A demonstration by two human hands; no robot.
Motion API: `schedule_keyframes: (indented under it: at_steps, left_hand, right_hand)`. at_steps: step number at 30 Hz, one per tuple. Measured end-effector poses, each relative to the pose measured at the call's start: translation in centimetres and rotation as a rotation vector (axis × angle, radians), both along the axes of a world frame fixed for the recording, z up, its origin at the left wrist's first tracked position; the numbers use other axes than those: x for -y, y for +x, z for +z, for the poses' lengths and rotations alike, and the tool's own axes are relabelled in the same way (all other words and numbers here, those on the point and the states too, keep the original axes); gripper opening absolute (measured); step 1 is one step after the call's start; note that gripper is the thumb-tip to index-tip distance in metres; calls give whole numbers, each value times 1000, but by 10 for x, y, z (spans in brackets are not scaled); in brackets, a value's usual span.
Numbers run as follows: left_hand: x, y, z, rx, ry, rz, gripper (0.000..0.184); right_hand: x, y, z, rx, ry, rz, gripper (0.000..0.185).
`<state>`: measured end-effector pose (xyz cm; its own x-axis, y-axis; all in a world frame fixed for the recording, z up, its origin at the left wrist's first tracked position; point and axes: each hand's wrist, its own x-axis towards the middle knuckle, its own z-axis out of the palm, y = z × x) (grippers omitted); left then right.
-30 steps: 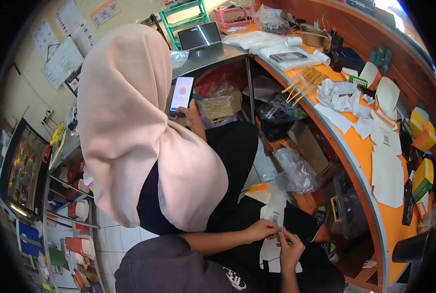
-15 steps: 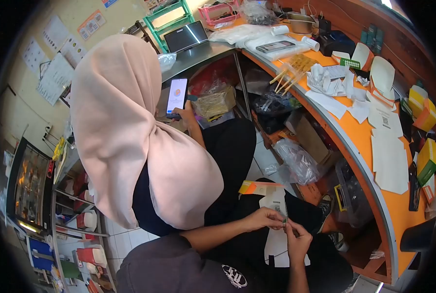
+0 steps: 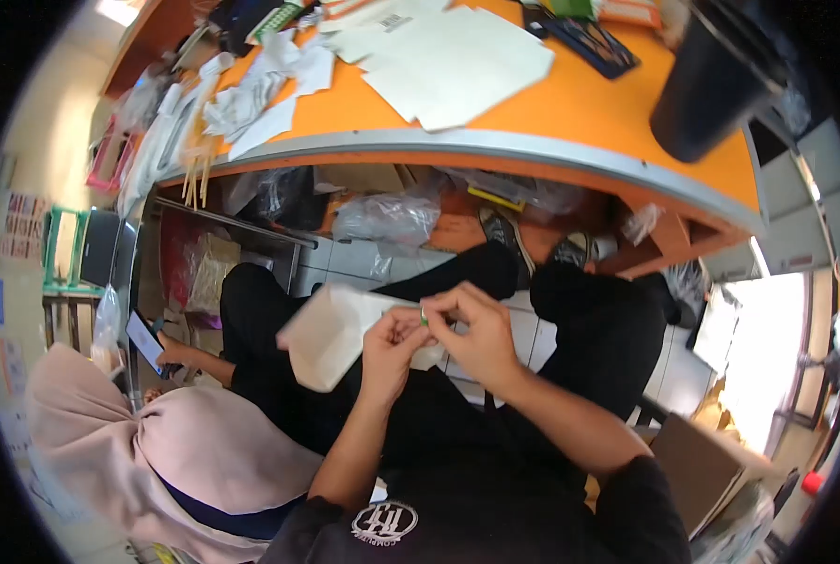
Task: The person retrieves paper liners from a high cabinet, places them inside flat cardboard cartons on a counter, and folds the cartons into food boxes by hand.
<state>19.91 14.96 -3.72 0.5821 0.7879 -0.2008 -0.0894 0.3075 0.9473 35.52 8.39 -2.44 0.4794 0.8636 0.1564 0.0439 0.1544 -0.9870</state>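
My left hand [image 3: 389, 350] and my right hand [image 3: 477, 331] meet in front of my body, fingers pinched together. Between their fingertips is a small green item [image 3: 424, 318], mostly covered by the fingers. A partly folded white paper carton [image 3: 324, 340] rests over my lap, just left of and behind my left hand, its open hollow facing up. Part of it passes behind the hands, out of sight.
Ahead is an orange counter [image 3: 580, 113] holding flat white cartons [image 3: 448, 70], crumpled paper [image 3: 251, 99], skewers and a black bin [image 3: 716, 85]. At left sits a person [image 3: 222, 442] holding a phone [image 3: 144, 340]. Plastic bags [image 3: 387, 218] lie under the counter.
The view has swung to the right, bringing the counter across the top and the seated person to the lower left. Both hands remain together; the carton beside them now shows its folded hollow.
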Motion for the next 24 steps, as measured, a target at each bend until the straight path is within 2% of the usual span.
schedule_keyframes:
  at_steps: [3, 6, 7, 11, 13, 18, 19, 22, 24]
  left_hand:
    - [-5, 25, 15, -21, -27, -26, 16]
    - [-6, 37, 28, -13, -58, -26, 16]
    - [-7, 38, 30, 24, -74, -26, 16]
    - [-4, 39, 36, 65, -141, -8, 19]
    - [1, 40, 41, 31, -167, -9, 20]
    - [8, 33, 27, 190, -359, -36, 22]
    - [9, 29, 32, 134, -463, -35, 23]
    - [10, 17, 4, 215, -426, -34, 25]
    - [11, 9, -8, 201, -452, 19, 25]
  right_hand:
    - [-4, 19, 7, -197, 57, -36, 12]
    - [-1, 32, 22, -129, 76, -25, 10]
    - [1, 40, 27, -4, 76, 25, 11]
    - [0, 42, 22, -233, 100, 95, 23]
    - [3, 43, 28, -197, 85, 122, 26]
    - [4, 41, 19, -184, 21, 191, 27]
    - [4, 40, 19, -115, 17, 204, 28]
    - [1, 32, 11, 59, 71, 199, 27]
    - [1, 30, 6, 197, -25, 238, 25]
